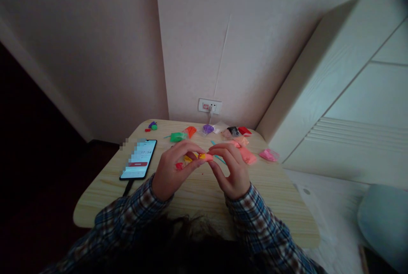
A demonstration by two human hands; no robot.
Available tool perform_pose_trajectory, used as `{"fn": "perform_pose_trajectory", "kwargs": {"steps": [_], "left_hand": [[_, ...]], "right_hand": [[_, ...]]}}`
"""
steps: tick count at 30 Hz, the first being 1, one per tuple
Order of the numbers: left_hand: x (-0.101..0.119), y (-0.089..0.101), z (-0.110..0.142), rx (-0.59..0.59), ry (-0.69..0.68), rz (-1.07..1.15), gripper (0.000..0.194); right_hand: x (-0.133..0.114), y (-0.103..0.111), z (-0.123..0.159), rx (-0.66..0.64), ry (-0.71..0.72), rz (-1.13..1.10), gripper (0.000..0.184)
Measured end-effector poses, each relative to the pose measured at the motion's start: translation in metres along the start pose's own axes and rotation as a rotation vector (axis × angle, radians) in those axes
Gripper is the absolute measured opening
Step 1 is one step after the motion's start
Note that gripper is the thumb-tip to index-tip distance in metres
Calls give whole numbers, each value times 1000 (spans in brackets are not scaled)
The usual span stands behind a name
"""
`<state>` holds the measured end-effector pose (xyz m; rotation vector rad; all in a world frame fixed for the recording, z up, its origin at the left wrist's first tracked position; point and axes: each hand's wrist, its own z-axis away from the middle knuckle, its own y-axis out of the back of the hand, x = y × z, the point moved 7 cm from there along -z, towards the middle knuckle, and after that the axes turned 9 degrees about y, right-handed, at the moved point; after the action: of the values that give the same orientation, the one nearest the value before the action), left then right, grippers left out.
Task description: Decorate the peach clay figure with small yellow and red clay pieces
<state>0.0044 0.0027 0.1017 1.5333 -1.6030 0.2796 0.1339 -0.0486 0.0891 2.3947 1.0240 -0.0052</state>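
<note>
Between the fingertips of both hands is a small piece of modelling clay [208, 157], coral pink with a yellow part at its left end. My left hand [174, 167] pinches the yellow end between thumb and fingers. On the other side, my right hand [232, 171] pinches the pink end. The piece is held above the wooden table [197, 197]. Just past my left fingers lie a yellow lump [188, 159] and a red lump [179, 166], both partly covered. A thin blue stick [220, 160] shows behind my right fingers.
Bags of coloured clay line the back: green [177, 137], orange [190, 132], purple [208, 129], black [233, 131], red [245, 131], coral [247, 155] and pink [269, 155]. A lit phone [138, 159] with a cable lies left. Small clay pieces [154, 127] sit at the far left corner.
</note>
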Motion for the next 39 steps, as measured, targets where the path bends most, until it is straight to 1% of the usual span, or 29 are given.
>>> {"fn": "perform_pose_trajectory", "kwargs": {"steps": [2,4,7,9,13,20,23,28,33,36,39], "left_hand": [[-1,0,0,6,25,18,11],[-6,0,0,0,99,99,14],[-16,-4,0,-62,230,309,15],[-19,-7,-1,-111,265,411,16],[-17,-11,-2,-178,247,459,13],[-12,-11,-4,-184,201,454,7],[-14,-11,-4,-184,226,446,8],[-19,-11,-3,-183,265,482,16],[-19,-10,-3,-173,272,466,8],[-19,-9,-3,-165,287,441,7],[-21,-9,-4,-160,295,473,11]], "right_hand": [[-1,1,0,8,4,2,9],[-2,2,0,23,13,9,9],[-4,3,0,40,31,34,11],[-5,3,0,46,43,50,12],[-8,2,1,51,81,72,15],[-12,1,-1,38,130,72,17],[-11,1,0,40,126,77,17],[-9,1,2,52,95,71,17],[-11,1,2,49,96,59,15],[-10,1,1,42,92,55,14],[-11,2,1,54,94,44,15]]}}
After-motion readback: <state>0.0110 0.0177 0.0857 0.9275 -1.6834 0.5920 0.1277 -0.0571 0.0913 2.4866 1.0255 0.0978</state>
